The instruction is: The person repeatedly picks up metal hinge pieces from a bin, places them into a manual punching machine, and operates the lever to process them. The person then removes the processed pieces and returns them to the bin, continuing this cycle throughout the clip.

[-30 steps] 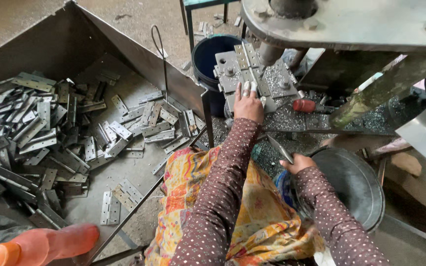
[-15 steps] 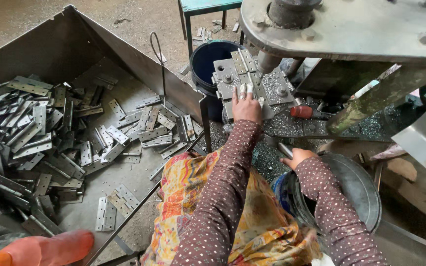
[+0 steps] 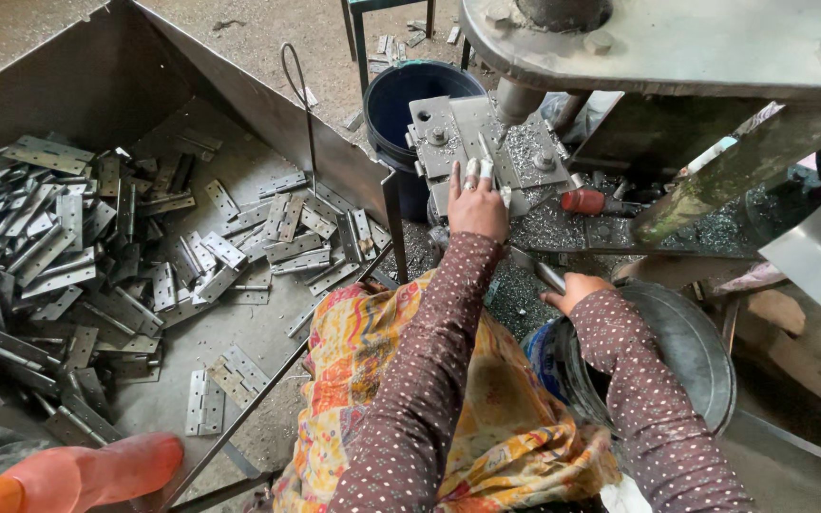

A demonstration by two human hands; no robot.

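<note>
Here the left hand (image 3: 476, 201) lay flat, fingers spread, on a hinge (image 3: 488, 157) set on the jig plate (image 3: 472, 133) under the drill spindle (image 3: 517, 100), amid metal chips. The right hand (image 3: 577, 288) pinched a second hinge (image 3: 539, 268) above the round pan (image 3: 691, 347). Left of the lap, a steel bin (image 3: 239, 123) held a loose heap of hinges (image 3: 97, 247). A blue bucket (image 3: 401, 90) stood behind the plate.

Your left hand (image 3: 477, 201) covers whatever lies beneath it on the drill jig (image 3: 486, 152), your right hand (image 3: 574, 291) hides most of the metal strip (image 3: 534, 267), and the orange boot (image 3: 68, 475) runs off the bottom edge.
</note>
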